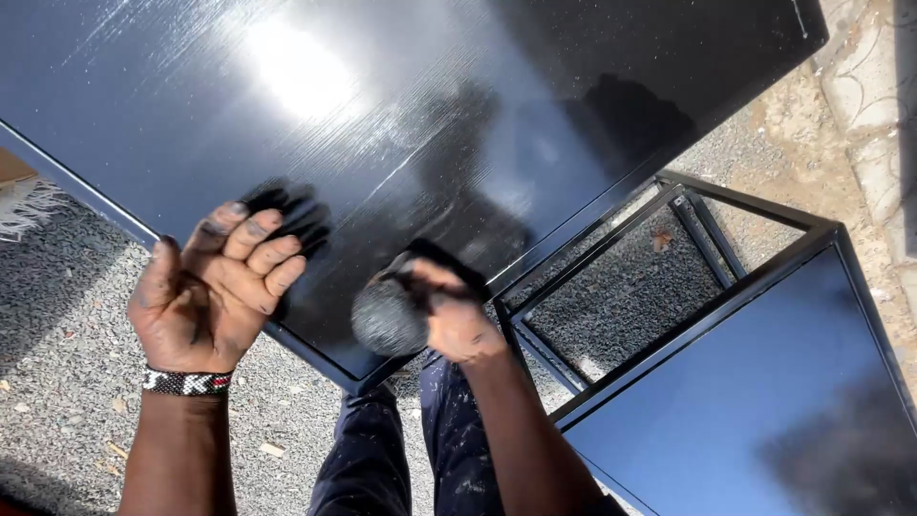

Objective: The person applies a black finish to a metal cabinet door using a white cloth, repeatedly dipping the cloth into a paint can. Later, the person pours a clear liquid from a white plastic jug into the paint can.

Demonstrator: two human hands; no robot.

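Note:
A large glossy black panel point(411, 115) fills the top of the head view, with sun glare on it. My left hand point(215, 296) is raised palm up just off the panel's near edge, fingers curled apart, stained dark, holding nothing. A beaded band circles that wrist. My right hand point(457, 320) grips a dark round pad point(387, 320), blurred by motion, pressed at the panel's near corner.
A second black panel point(755, 411) lies at the lower right. Between the panels stands an open black metal frame point(669, 258). Grey gravel ground point(67, 315) lies below. My paint-spattered trouser legs point(420, 449) show at bottom centre. Stone edging point(874, 105) runs at the far right.

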